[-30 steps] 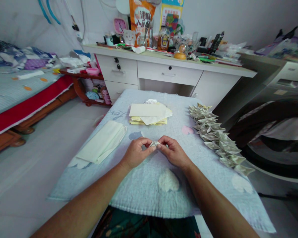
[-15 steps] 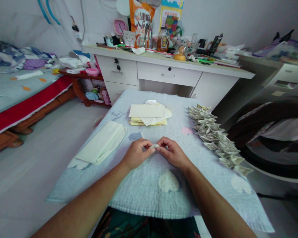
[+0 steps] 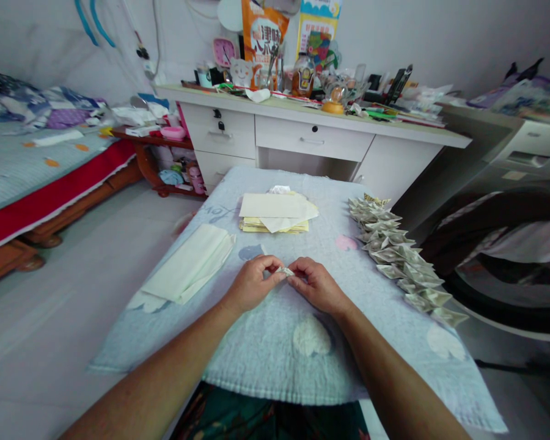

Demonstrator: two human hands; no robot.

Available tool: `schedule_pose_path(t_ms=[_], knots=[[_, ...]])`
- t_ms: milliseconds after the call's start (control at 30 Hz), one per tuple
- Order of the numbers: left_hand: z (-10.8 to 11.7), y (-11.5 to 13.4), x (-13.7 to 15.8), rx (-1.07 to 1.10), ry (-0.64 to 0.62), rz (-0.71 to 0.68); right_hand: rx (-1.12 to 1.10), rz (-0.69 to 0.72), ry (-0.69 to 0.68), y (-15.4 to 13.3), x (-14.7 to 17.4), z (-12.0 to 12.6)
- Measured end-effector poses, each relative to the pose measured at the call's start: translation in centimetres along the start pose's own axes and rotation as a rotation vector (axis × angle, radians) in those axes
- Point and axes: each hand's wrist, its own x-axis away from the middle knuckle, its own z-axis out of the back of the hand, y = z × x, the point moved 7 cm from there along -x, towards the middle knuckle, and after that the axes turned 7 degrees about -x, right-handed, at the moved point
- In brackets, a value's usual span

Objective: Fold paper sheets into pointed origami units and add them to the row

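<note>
A small folded piece of paper (image 3: 284, 271) is pinched between my two hands over the middle of the cloth-covered table (image 3: 256, 348). My left hand (image 3: 253, 283) grips its left end with thumb and forefinger. On its other side, the fingertips of my right hand (image 3: 318, 285) hold the right end. Most of the paper is hidden by the fingers. Beyond the hands lies a stack of cream and yellow paper sheets (image 3: 272, 206). To the left rests a folded pale green sheet bundle (image 3: 187, 263). Rows of pointed folded paper pieces (image 3: 401, 260) run along the right side.
Behind the table stands a white desk (image 3: 311, 131) crowded with a jar (image 3: 303, 74), an orange bag (image 3: 262, 43) and a pink clock (image 3: 223, 52). A bed (image 3: 50, 165) is at the left. On the right is a front-loading washing machine (image 3: 527, 153).
The fingers have shifted slightly on the small folded paper, and a little more of it shows between the hands. The whole view has moved a touch; the stacks lie as before.
</note>
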Motion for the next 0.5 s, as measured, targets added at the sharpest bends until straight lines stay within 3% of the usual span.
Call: schedule_pose_path(t_ms=[233,500], knots=[[-0.29,-0.34,0.17,-0.042,0.005,-0.006,0.034,0.09,0.018,-0.28,-0.05,-0.23],[-0.43,-0.69,-0.09,-0.031,0.006,-0.012,0.093,0.053,0.057,0.52,-0.07,-0.26]])
